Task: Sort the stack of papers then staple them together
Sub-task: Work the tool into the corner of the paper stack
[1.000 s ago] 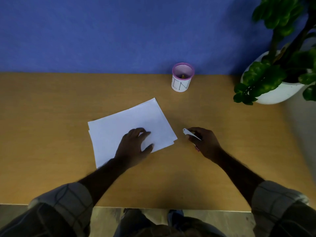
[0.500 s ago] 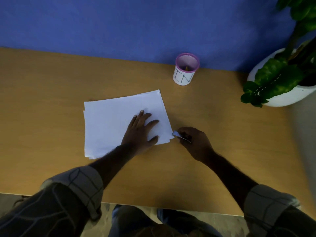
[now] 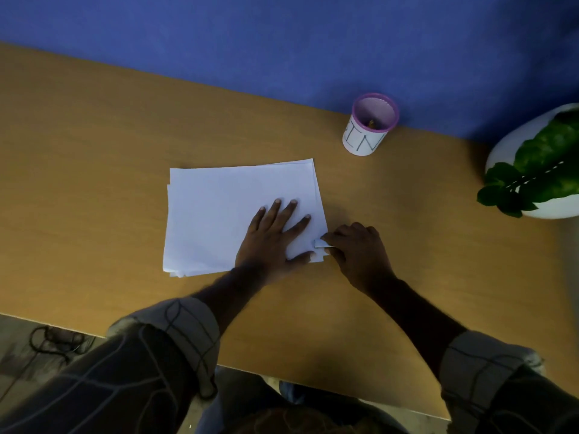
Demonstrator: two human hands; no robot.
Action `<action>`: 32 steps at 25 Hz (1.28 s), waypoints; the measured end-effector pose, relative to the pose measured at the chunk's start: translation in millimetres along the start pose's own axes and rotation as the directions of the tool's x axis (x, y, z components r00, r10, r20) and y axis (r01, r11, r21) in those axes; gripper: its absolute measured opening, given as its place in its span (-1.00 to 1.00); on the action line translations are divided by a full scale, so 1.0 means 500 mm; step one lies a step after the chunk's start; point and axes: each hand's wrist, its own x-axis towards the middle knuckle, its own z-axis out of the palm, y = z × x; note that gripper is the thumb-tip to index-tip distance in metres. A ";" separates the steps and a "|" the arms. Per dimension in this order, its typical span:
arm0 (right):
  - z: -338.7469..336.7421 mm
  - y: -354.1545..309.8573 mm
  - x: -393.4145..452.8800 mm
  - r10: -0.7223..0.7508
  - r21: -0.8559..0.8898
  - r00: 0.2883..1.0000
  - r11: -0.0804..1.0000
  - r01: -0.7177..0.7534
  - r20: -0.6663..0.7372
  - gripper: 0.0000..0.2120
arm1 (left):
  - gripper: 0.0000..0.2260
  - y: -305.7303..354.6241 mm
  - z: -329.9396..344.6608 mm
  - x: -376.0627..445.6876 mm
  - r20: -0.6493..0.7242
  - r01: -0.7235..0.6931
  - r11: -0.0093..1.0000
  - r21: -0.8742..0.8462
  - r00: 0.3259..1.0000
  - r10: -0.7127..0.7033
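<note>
flat, left hand (image 3: 272, 238) pins smooth rectangular white papers (image 3: 219, 211) on wood-grain desk (image 3: 94, 151).

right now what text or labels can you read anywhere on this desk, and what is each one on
"IN": hand-drawn dark letters on the white side of the cup with the purple rim, near the wall; part of the marking may be hidden round the side.
Stack of papers: the top sheet shows no text.
Plant pot: no label shows.

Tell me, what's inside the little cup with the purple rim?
Inside the cup you can see its pale wall and one small yellowish thing near the bottom. It is too small and dim to say what it is, and the near wall hides the rest of the bottom.
</note>
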 end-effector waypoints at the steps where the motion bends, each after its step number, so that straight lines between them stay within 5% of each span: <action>1: 0.000 -0.002 0.000 0.005 0.006 1.000 1.000 -0.005 0.005 -0.76 | -0.30 0.000 -0.002 0.000 -0.001 0.002 1.000 -0.001 1.000 -0.002; 16: 0.002 0.012 0.009 -0.096 0.076 0.995 0.992 0.096 -0.002 -0.72 | -0.30 0.005 -0.002 0.002 0.002 0.030 1.000 0.001 1.000 -0.030; 32: 0.023 -0.004 -0.005 -0.052 0.140 0.999 0.989 0.051 0.002 -0.73 | -0.28 0.009 -0.010 0.001 0.012 0.035 0.999 -0.021 0.999 -0.035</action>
